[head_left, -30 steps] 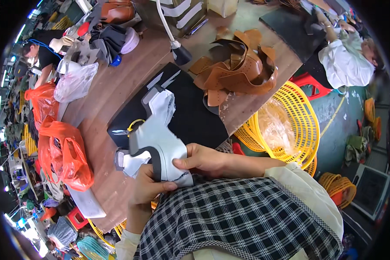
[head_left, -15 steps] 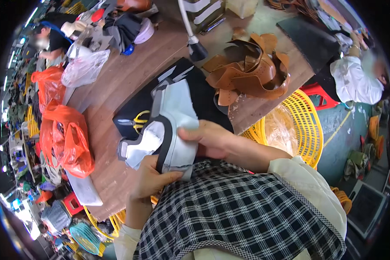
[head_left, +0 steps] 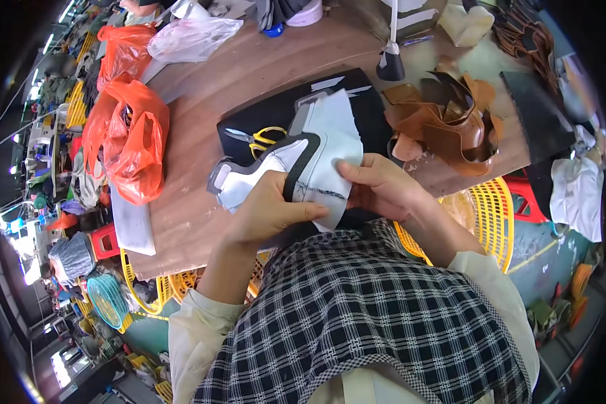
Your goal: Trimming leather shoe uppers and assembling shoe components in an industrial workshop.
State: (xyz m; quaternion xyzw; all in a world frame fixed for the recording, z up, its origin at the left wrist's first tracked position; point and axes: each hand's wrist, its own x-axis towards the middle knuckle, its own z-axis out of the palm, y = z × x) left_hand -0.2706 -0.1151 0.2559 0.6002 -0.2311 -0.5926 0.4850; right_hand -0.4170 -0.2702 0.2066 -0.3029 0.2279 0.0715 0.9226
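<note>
A pale grey-white leather shoe upper (head_left: 330,145) with black edging is held in front of me, above a black mat (head_left: 374,101). My left hand (head_left: 273,209) pinches its near lower edge between thumb and fingers. On the opposite side, my right hand (head_left: 380,182) grips it with the thumb on top and the fingers partly hidden beneath. A dark line crosses the leather between my two thumbs. Yellow-handled scissors (head_left: 261,140) lie on the mat to the left of the upper.
Curled brown leather pieces (head_left: 451,124) are heaped to the right, near a lamp-like head on a stalk (head_left: 390,64). Red plastic bags (head_left: 131,145) stand on the left of the wooden table (head_left: 188,135). A yellow basket (head_left: 495,215) and a red stool (head_left: 524,195) are below on the right.
The view has swung, so the table and its things appear farther right. Both hands keep hold of the upper, which has tilted; the dark line near its lower edge now shows more clearly.
</note>
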